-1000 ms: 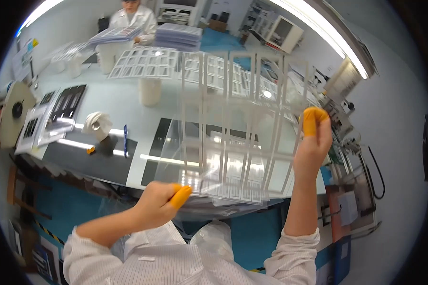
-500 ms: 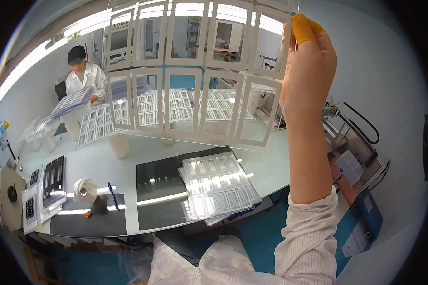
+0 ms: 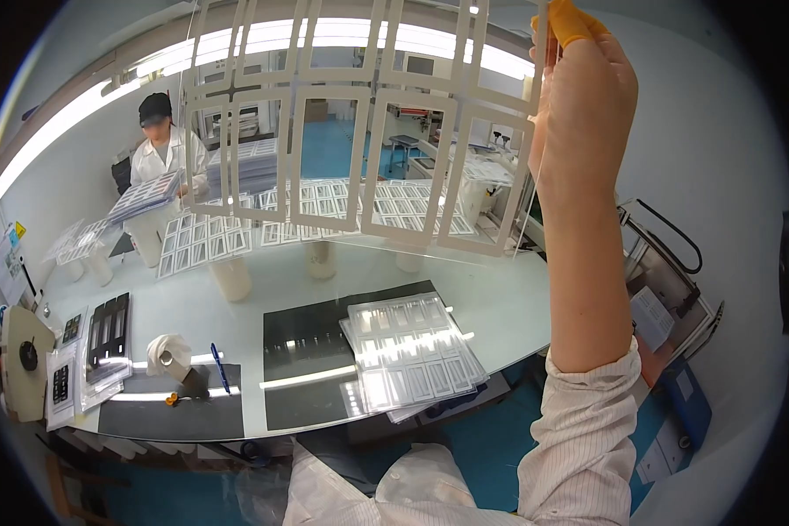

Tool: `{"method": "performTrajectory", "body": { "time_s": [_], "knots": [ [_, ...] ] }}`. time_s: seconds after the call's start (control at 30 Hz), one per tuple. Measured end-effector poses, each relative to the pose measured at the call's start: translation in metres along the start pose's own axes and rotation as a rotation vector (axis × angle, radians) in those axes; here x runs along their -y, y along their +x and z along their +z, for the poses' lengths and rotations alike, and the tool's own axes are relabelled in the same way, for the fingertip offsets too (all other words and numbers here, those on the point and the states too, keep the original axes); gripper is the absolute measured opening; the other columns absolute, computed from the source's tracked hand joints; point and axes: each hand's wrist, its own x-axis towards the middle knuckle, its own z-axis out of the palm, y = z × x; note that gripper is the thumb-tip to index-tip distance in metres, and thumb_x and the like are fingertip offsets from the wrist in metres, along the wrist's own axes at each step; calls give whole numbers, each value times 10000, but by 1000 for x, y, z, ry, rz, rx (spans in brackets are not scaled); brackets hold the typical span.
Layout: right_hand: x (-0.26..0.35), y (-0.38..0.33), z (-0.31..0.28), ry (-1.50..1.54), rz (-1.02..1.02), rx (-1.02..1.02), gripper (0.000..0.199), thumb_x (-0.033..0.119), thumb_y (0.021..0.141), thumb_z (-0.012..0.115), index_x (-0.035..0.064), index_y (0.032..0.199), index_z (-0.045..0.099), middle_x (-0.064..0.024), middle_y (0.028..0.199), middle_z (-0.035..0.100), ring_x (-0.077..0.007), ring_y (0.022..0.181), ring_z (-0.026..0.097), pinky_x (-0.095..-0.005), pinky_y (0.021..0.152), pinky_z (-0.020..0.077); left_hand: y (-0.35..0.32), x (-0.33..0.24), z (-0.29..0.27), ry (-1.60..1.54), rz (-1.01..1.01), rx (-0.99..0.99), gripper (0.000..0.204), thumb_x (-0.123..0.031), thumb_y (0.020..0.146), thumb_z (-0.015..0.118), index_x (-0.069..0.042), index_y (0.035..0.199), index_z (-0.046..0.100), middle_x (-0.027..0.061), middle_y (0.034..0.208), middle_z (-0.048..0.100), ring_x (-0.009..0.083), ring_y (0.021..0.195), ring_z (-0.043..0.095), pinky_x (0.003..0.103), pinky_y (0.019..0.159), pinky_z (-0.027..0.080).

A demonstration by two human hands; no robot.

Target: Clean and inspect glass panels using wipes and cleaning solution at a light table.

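The clear sheet (image 3: 359, 149), printed with rows of white rectangular frames, looks thin, light and floppy, likely to bend or crease, so it is best pinched at its bare margins, not across the frames. It hangs raised above the desk (image 3: 500, 289), the right hand (image 3: 583, 96) with orange-capped fingers (image 3: 570, 22) pinched together on its upper right edge. The left hand is out of sight.

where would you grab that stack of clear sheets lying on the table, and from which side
Judging by its pose, take the stack of clear sheets at its near right corner, which juts over the front edge of the table. Come from the person's side: fingers can slip under that overhang and pinch the flat, thin pile without prying it off the dark mat. The right hand is busy holding up the raised sheet.
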Motion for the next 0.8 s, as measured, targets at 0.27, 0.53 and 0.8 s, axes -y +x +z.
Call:
{"method": "performTrajectory", "body": {
  "time_s": [0.27, 0.53, 0.8],
  "knots": [
    [-14, 18, -43, -244, -118, -24, 187, 79, 857, 500, -25, 999, 564, -69, 851, 575, -129, 813, 546, -247, 866, 417, -12, -3, 38, 240, 210, 82, 473, -500, 833, 509, -56, 710, 612, 126, 720, 614, 237, 623, 591, 368, 525, 439],
    [-20, 15, -50, -151, -73, -45, 207, 111, 887, 514, -23, 1037, 560, -58, 904, 563, -122, 912, 537, -242, 930, 387, -17, -17, 77, 464, 431, 152, 450, -478, 827, 524, -50, 747, 641, 142, 759, 642, 253, 666, 620, 387, 558, 465],
    [-21, 5, -48, -58, 26, 31, 180, 145, 891, 562, -33, 917, 561, -66, 844, 530, -137, 822, 495, -260, 877, 396, -122, -216, -1, 584, 458, -549, 203, -216, 787, 527, -50, 769, 643, 170, 787, 624, 352, 775, 595, 420, 699, 475]
  ]
}}
